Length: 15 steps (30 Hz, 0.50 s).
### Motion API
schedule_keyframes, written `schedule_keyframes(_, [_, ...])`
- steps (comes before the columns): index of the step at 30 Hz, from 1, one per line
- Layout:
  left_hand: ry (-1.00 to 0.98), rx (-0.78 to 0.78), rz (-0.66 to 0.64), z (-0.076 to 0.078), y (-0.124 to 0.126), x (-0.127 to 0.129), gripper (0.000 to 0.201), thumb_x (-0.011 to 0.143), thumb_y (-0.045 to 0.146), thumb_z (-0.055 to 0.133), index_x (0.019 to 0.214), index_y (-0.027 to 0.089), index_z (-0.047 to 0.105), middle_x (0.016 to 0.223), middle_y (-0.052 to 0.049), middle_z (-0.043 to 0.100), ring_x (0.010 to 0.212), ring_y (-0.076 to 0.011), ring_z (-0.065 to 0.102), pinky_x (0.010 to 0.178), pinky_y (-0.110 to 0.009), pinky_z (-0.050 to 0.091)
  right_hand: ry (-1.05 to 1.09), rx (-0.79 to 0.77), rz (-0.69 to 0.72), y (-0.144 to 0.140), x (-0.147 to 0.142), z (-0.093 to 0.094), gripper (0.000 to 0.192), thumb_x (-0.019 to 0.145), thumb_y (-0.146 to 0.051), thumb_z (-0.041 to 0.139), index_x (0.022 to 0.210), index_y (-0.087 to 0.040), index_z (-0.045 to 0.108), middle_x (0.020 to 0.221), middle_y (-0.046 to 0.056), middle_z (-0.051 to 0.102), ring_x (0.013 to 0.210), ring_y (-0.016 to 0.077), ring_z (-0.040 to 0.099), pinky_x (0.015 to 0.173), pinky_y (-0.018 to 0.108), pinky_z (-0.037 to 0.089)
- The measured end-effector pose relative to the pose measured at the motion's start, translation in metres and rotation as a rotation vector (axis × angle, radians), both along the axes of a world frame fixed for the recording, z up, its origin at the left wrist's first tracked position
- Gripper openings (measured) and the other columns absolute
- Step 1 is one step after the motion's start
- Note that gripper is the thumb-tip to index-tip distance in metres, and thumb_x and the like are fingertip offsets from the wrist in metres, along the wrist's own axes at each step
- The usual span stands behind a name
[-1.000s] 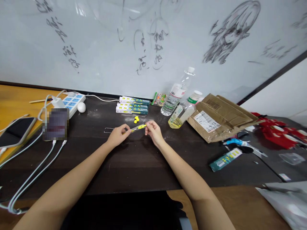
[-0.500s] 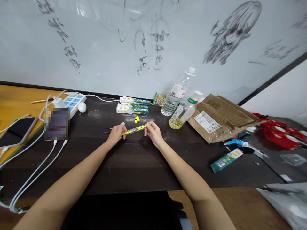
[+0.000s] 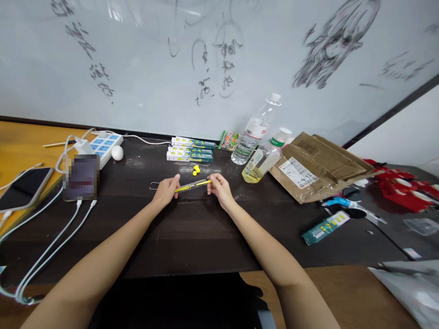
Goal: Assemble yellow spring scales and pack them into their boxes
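My left hand (image 3: 167, 191) is closed around one end of a slim clear tube with yellow parts (image 3: 187, 187), which looks pen-like. At its other end my right hand (image 3: 218, 188) pinches a thin yellow tip. The tube is held level just above the dark table, slightly raised to the right. Small yellow pieces (image 3: 196, 170) lie just beyond it. A thin wire-like loop (image 3: 154, 186) pokes out beside my left hand; whether it touches the hand I cannot tell.
Several white-and-green boxes (image 3: 190, 156) sit at the back by a snack packet (image 3: 228, 140). Two bottles (image 3: 253, 135) and a cardboard parcel (image 3: 318, 167) stand to the right, with another box (image 3: 325, 228) nearer. A power strip (image 3: 109, 148), phones and cables occupy the left.
The yellow tip in my right hand has shifted slightly to the right, and a dark section now shows within the tube. My left hand stays nearly in place.
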<state>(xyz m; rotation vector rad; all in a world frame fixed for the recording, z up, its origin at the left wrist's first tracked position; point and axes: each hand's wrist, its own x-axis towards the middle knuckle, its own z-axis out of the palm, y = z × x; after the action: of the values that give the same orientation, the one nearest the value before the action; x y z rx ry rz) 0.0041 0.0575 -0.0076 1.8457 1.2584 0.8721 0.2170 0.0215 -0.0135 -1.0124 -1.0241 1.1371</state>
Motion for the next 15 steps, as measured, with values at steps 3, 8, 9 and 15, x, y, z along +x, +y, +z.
schedule_keyframes(3, [0.014, 0.023, 0.026, 0.001, 0.001, -0.001, 0.059, 0.091, 0.055, 0.025, 0.055, 0.018, 0.053, 0.043, 0.0, 0.055, 0.05, -0.0151, 0.052, 0.06, -0.025, 0.038, -0.029, -0.035, -0.019, 0.004, 0.006, -0.006, 0.033, 0.075, -0.051, 0.061, 0.082, -0.019, 0.057, 0.056, -0.004, 0.055, 0.045, 0.0078, 0.049, 0.042, 0.019, 0.042])
schedule_keyframes(8, [0.019, 0.018, 0.066, 0.002, 0.002, -0.002, 0.057, 0.09, 0.055, 0.026, 0.054, 0.019, 0.052, 0.042, -0.001, 0.055, 0.051, -0.0167, 0.054, 0.061, -0.026, 0.039, -0.313, 0.031, -0.115, 0.03, 0.026, -0.01, 0.028, 0.076, -0.047, 0.057, 0.086, -0.02, 0.058, 0.06, -0.004, 0.053, 0.048, 0.0095, 0.048, 0.042, 0.019, 0.038])
schedule_keyframes(9, [0.019, 0.015, 0.068, 0.003, 0.002, -0.002, 0.057, 0.09, 0.055, 0.026, 0.054, 0.019, 0.052, 0.042, -0.001, 0.055, 0.051, -0.017, 0.054, 0.061, -0.026, 0.039, -0.421, 0.084, -0.131, 0.039, 0.028, -0.009, 0.025, 0.077, -0.043, 0.057, 0.087, -0.02, 0.059, 0.061, -0.004, 0.053, 0.051, 0.0102, 0.048, 0.045, 0.02, 0.04])
schedule_keyframes(15, [-0.017, -0.012, 0.079, 0.001, 0.004, -0.004, 0.056, 0.09, 0.056, 0.026, 0.055, 0.019, 0.05, 0.041, 0.0, 0.054, 0.048, -0.0165, 0.053, 0.058, -0.025, 0.038, -0.937, 0.175, -0.062, 0.092, 0.01, 0.007, 0.019, 0.074, -0.025, 0.064, 0.093, -0.022, 0.066, 0.084, 0.002, 0.059, 0.073, 0.0153, 0.054, 0.073, 0.029, 0.043])
